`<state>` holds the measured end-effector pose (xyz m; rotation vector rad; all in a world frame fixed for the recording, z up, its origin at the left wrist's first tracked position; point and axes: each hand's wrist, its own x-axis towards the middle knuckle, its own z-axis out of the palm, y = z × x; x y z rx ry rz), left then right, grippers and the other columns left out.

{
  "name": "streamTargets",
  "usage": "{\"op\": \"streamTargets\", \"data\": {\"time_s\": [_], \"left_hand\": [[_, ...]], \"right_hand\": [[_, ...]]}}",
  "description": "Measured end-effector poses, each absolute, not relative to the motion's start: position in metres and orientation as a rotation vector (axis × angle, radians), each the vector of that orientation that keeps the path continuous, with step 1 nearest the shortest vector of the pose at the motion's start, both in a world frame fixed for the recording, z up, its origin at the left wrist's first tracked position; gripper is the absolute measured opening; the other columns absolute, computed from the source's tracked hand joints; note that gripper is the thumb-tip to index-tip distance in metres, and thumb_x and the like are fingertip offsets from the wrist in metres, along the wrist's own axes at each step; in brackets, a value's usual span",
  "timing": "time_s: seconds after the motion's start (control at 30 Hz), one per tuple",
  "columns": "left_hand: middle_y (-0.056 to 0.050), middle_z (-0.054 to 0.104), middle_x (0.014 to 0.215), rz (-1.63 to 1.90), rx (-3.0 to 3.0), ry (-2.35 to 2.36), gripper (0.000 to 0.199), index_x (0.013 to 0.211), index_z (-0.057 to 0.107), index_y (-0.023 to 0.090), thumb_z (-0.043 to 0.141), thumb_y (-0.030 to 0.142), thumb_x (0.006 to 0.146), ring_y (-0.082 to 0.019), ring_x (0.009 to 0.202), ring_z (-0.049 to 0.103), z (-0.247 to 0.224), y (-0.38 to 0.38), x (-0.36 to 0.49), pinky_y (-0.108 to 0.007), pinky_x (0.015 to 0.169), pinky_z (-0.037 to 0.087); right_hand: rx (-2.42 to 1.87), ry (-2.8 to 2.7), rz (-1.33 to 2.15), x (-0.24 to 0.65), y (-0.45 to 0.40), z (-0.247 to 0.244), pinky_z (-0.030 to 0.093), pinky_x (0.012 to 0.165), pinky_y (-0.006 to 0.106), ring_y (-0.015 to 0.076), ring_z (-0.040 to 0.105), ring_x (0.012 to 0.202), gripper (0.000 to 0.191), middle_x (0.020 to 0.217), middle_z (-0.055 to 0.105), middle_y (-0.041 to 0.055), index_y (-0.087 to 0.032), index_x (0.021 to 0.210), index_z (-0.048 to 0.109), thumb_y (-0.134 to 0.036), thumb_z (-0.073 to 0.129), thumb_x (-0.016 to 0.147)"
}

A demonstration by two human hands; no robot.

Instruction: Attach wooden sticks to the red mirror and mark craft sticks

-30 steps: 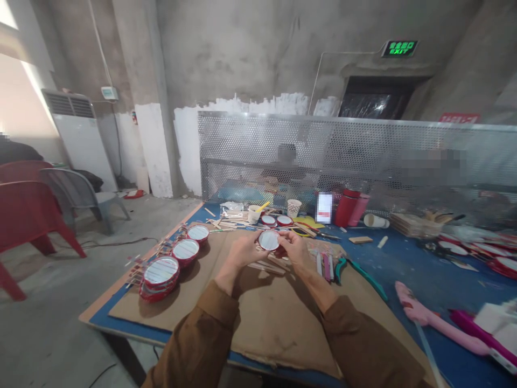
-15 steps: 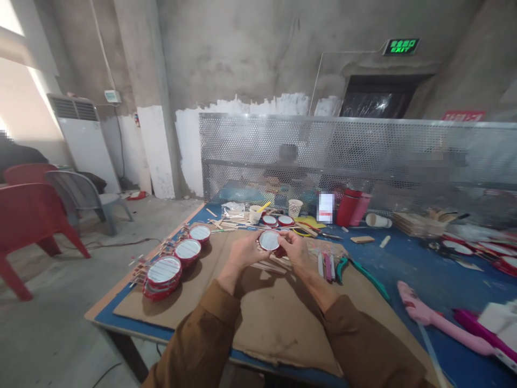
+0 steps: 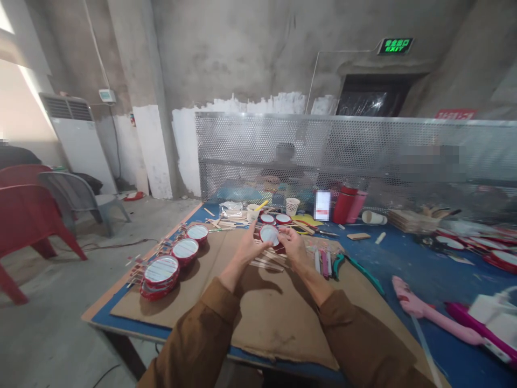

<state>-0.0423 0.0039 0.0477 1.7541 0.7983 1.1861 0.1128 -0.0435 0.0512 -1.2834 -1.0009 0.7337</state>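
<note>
Between my hands is a small red-rimmed drum [image 3: 269, 235] with a pale, shiny face, tilted and low over loose wooden craft sticks [image 3: 266, 263]. My left hand [image 3: 246, 247] is to its left, palm turned in and fingers apart. My right hand [image 3: 293, 245] is on its right, fingertips close to the rim. I cannot tell whether either hand touches it. Both forearms lie over a brown cardboard sheet [image 3: 278, 334]. Further left stand several similar drums [image 3: 184, 250], and two more [image 3: 267, 218] lie beyond my hands.
The blue table [image 3: 420, 269] holds teal-handled pliers [image 3: 347, 267], paper cups [image 3: 293, 206], a red flask [image 3: 342, 207], and pink tools [image 3: 420, 315] at right. A person [image 3: 285, 172] sits beyond a perforated metal screen [image 3: 323, 145]. Red chairs [image 3: 28, 221] stand left of the table.
My hands have moved apart and their fingers have opened from around the drum. The drum has tilted and now sits slightly higher in view.
</note>
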Motion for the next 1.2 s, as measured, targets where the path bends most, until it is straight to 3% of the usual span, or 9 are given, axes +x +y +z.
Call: {"op": "streamTargets", "data": {"time_s": [0.13,0.33,0.5,0.63,0.77,0.9,1.03,1.1,1.2], "left_hand": [[-0.007,0.063,0.089,1.17,1.498,0.776,0.043,0.098,0.059,0.016,0.052,0.056,0.086,-0.017,0.075,0.061,0.047,0.0,-0.04,-0.028,0.067,0.052],[-0.001,0.058,0.069,1.161,1.433,0.716,0.048,0.083,0.06,0.014,0.063,0.061,0.074,-0.011,0.056,0.052,0.044,0.003,-0.045,-0.024,0.054,0.044],[-0.003,0.064,0.074,1.137,1.393,0.732,0.042,0.086,0.062,0.013,0.071,0.05,0.069,-0.014,0.062,0.056,0.039,0.005,-0.045,-0.025,0.058,0.045],[-0.005,0.065,0.078,1.117,1.503,0.833,0.031,0.086,0.061,0.014,0.057,0.044,0.084,-0.015,0.067,0.058,0.042,0.004,-0.043,-0.026,0.063,0.046],[-0.006,0.067,0.094,1.383,1.712,1.084,0.022,0.093,0.058,0.017,0.042,0.032,0.094,-0.017,0.088,0.06,0.054,0.007,-0.046,-0.029,0.082,0.047],[-0.008,0.066,0.101,1.678,1.841,1.13,0.024,0.097,0.06,0.018,0.039,0.03,0.095,-0.018,0.097,0.059,0.07,0.012,-0.066,-0.031,0.092,0.044],[-0.007,0.066,0.097,1.777,1.769,1.253,0.027,0.102,0.06,0.02,0.038,0.035,0.097,-0.018,0.09,0.06,0.076,0.014,-0.086,-0.028,0.083,0.045],[-0.006,0.065,0.092,1.726,1.779,1.32,0.028,0.101,0.06,0.02,0.038,0.035,0.097,-0.017,0.084,0.06,0.075,0.015,-0.09,-0.027,0.078,0.044],[-0.003,0.063,0.08,1.515,1.937,1.349,0.026,0.088,0.062,0.02,0.041,0.033,0.096,-0.016,0.075,0.057,0.072,0.015,-0.087,-0.026,0.073,0.042]], "right_hand": [[-1.319,-1.019,0.697,0.121,-0.044,0.053,0.052,0.044,0.025,0.0152,0.063,0.051,0.022,0.066,0.067,0.0,-0.019,0.088,0.06,-0.035,0.062,0.073],[-1.308,-1.126,0.746,0.117,-0.043,0.054,0.05,0.044,0.021,0.0129,0.062,0.051,0.019,0.065,0.066,-0.0015,-0.018,0.084,0.063,-0.032,0.067,0.071],[-1.287,-1.226,0.98,0.115,-0.048,0.057,0.049,0.042,0.02,0.011,0.058,0.043,0.02,0.054,0.063,-0.0042,-0.017,0.082,0.062,-0.034,0.07,0.074],[-1.298,-1.198,1.164,0.12,-0.055,0.063,0.041,0.036,0.015,0.01,0.058,0.041,0.019,0.054,0.065,-0.0022,-0.015,0.081,0.063,-0.029,0.073,0.074],[-1.358,-1.083,1.124,0.116,-0.055,0.062,0.04,0.033,0.015,0.011,0.059,0.04,0.014,0.051,0.064,-0.0011,-0.016,0.076,0.06,-0.024,0.071,0.076],[-1.344,-1.044,1.095,0.086,-0.055,0.052,0.051,0.043,0.019,0.0119,0.063,0.046,0.012,0.054,0.065,-0.0012,-0.017,0.081,0.059,-0.027,0.066,0.08],[-1.386,-1.286,1.084,0.053,-0.062,0.045,0.052,0.046,0.023,0.0144,0.067,0.053,0.016,0.07,0.071,0.0037,-0.017,0.082,0.062,-0.032,0.055,0.087],[-1.542,-1.559,0.79,0.05,-0.067,0.046,0.052,0.051,0.025,0.016,0.068,0.057,0.024,0.071,0.071,0.0058,-0.017,0.072,0.062,-0.028,0.05,0.09],[-1.606,-1.851,0.259,0.061,-0.07,0.05,0.052,0.084,0.036,0.0236,0.068,0.092,0.019,0.093,0.073,0.0126,-0.016,0.081,0.07,-0.025,0.055,0.089]]}}
